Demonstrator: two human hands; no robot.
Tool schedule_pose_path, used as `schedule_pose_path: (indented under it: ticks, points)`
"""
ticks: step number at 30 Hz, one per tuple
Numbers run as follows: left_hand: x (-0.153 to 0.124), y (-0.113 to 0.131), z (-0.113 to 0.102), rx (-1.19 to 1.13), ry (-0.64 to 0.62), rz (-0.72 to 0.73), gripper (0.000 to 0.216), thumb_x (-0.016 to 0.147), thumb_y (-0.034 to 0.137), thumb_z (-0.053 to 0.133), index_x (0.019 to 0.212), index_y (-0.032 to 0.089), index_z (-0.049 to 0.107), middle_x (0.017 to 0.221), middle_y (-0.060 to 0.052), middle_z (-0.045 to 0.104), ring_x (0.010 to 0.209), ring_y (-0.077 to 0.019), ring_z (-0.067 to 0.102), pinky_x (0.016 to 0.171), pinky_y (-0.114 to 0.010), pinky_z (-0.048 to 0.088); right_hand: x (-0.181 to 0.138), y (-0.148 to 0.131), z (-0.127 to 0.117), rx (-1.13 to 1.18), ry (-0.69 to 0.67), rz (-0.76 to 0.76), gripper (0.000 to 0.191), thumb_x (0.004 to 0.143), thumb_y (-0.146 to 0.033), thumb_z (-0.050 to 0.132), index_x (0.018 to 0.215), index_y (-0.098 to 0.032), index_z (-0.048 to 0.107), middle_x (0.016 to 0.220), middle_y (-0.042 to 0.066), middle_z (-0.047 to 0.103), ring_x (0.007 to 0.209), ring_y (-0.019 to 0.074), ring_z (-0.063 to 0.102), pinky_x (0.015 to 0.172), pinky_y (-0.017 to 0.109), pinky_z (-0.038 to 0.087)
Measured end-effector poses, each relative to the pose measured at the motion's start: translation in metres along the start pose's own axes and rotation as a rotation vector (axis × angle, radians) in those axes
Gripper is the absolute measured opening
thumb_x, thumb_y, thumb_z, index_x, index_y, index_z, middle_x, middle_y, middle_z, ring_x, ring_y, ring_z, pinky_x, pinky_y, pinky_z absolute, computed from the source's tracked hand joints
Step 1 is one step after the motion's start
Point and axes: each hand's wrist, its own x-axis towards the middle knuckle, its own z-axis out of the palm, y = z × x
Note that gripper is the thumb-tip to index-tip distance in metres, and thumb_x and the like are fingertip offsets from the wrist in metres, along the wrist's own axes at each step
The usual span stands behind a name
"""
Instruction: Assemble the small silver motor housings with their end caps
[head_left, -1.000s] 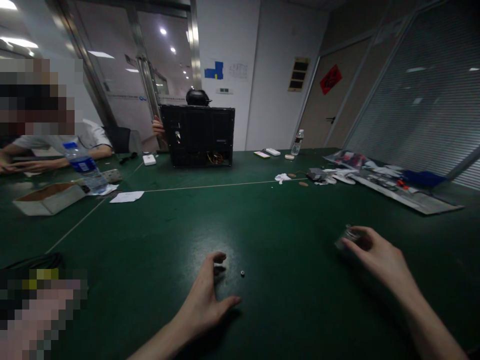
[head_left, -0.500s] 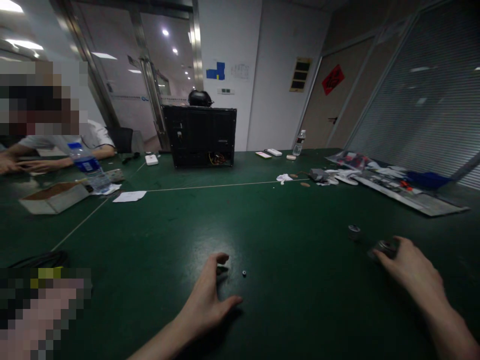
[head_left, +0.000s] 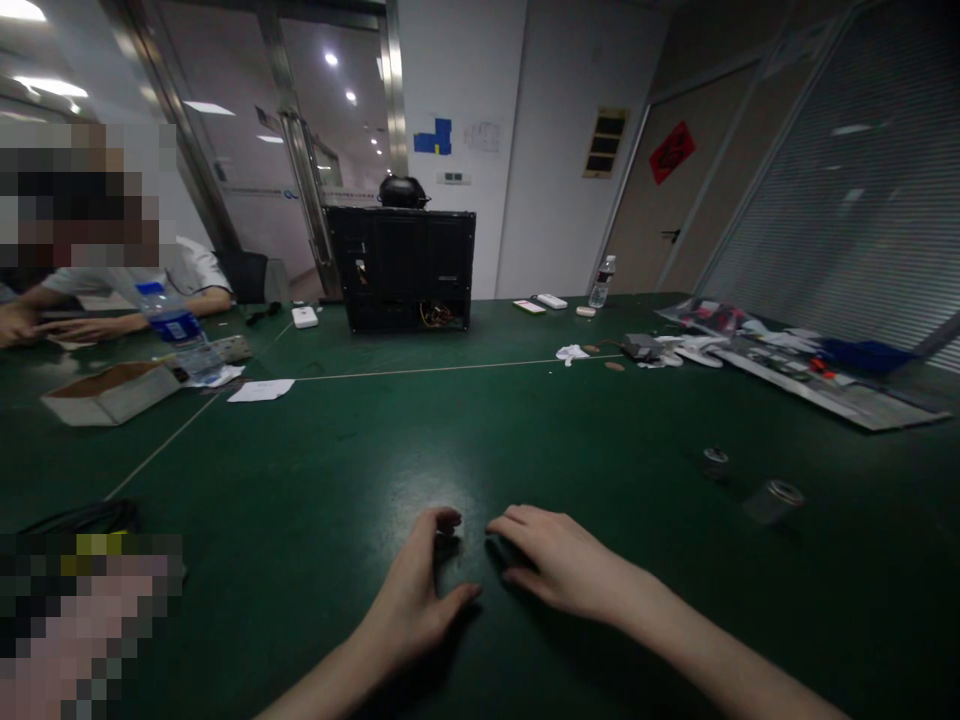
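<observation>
My left hand (head_left: 424, 580) rests low over the green table (head_left: 360, 450), its thumb and fingers spread with nothing between them. Across a narrow gap is my right hand (head_left: 559, 560), palm down, its thumb apart from the bent fingers. No object shows in it. The tiny metal piece that lay between the hands is out of sight, perhaps behind the right fingers. To the right stand a small metallic cylinder (head_left: 715, 463) and a larger grey cylinder (head_left: 776, 502), both apart from my hands.
A black monitor-like box (head_left: 405, 270) stands at the back. On the left are an open carton (head_left: 112, 395), a large water bottle (head_left: 176, 330), paper (head_left: 261, 390) and a seated person's arms (head_left: 82, 328). A cluttered board (head_left: 832, 390) lies at right; a small bottle (head_left: 601, 282) stands farther back.
My right hand has let go of the larger cylinder and moved left, close to my left hand. The tiny metal piece has gone from view. My left hand has barely moved.
</observation>
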Motion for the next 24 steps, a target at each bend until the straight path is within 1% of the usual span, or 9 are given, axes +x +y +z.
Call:
schedule_pose_path:
  ticks: [3,5,7,9,12,15,17,20,24]
  points:
    - [0.0,0.0,0.0,0.007,0.005,-0.003,0.052,0.067,0.011,0.069,0.113,0.019,0.046,0.116,-0.012,0.057,0.109,-0.0281,0.057,0.098,-0.048,0.043,0.017,0.0,0.011,-0.055,-0.031,-0.043,0.02,0.082,-0.01,0.054,0.1,-0.016,0.062,0.097,0.01,0.062,0.083,0.0214,0.06,0.07,0.031,0.048]
    - [0.0,-0.003,0.0,0.011,0.004,0.003,0.052,0.068,0.011,0.069,0.113,0.019,0.046,0.117,-0.012,0.057,0.109,-0.0278,0.057,0.098,-0.047,0.043,0.025,0.002,0.016,0.03,-0.025,-0.072,0.018,0.084,-0.007,0.05,0.094,-0.015,0.062,0.094,0.009,0.063,0.079,0.0184,0.06,0.068,0.028,0.047]
    - [0.0,-0.007,0.0,0.013,0.002,0.018,0.052,0.069,0.011,0.069,0.114,0.019,0.045,0.116,-0.011,0.058,0.109,-0.0272,0.057,0.098,-0.046,0.043,0.028,0.003,0.021,0.222,0.017,-0.112,0.015,0.085,-0.008,0.051,0.093,-0.015,0.062,0.091,0.006,0.063,0.079,0.0163,0.06,0.071,0.027,0.046]
    - [0.0,-0.011,0.001,0.009,0.003,0.033,0.051,0.07,0.01,0.068,0.115,0.02,0.045,0.115,-0.01,0.058,0.108,-0.0263,0.057,0.097,-0.044,0.044,0.028,0.003,0.027,0.45,0.072,-0.117,0.01,0.085,-0.012,0.055,0.09,-0.015,0.063,0.085,0.003,0.063,0.078,0.0143,0.06,0.072,0.025,0.045]
    - [0.0,-0.01,0.002,0.023,0.002,0.039,0.044,0.072,0.009,0.065,0.111,0.019,0.047,0.108,-0.009,0.06,0.1,-0.0242,0.059,0.089,-0.04,0.047,0.024,0.003,0.039,0.785,0.09,-0.017,0.007,0.085,-0.019,0.058,0.085,-0.015,0.063,0.074,-0.001,0.06,0.065,0.0107,0.055,0.062,0.022,0.043]
    - [0.0,-0.005,0.0,0.076,-0.003,0.081,0.028,0.074,0.009,0.062,0.098,0.018,0.052,0.093,-0.005,0.062,0.084,-0.0205,0.059,0.075,-0.033,0.048,0.021,0.002,0.05,1.078,0.071,0.083,0.015,0.082,-0.029,0.062,0.081,-0.014,0.061,0.063,-0.004,0.055,0.051,0.0075,0.049,0.05,0.019,0.039]
    - [-0.001,-0.002,-0.001,0.105,-0.002,0.145,0.02,0.075,0.009,0.06,0.092,0.018,0.053,0.086,-0.003,0.06,0.077,-0.019,0.057,0.069,-0.031,0.046,0.019,0.0,0.056,1.175,0.067,0.12,0.024,0.081,-0.037,0.064,0.079,-0.014,0.059,0.056,-0.005,0.051,0.044,0.0067,0.047,0.044,0.018,0.037]
    - [-0.002,-0.001,-0.002,0.125,-0.001,0.236,0.014,0.078,0.01,0.058,0.087,0.018,0.054,0.084,-0.003,0.059,0.077,-0.0188,0.056,0.069,-0.03,0.044,0.019,-0.002,0.059,1.213,0.043,0.133,0.034,0.079,-0.047,0.064,0.077,-0.014,0.058,0.05,-0.006,0.049,0.038,0.0062,0.044,0.037,0.016,0.033]
    - [-0.003,0.0,-0.002,0.115,-0.005,0.324,0.007,0.081,0.011,0.056,0.084,0.018,0.055,0.086,-0.005,0.059,0.081,-0.0197,0.057,0.071,-0.03,0.045,0.019,0.0,0.059,1.178,0.014,0.137,0.042,0.079,-0.055,0.061,0.076,-0.014,0.057,0.048,-0.006,0.048,0.037,0.0056,0.043,0.037,0.016,0.031]
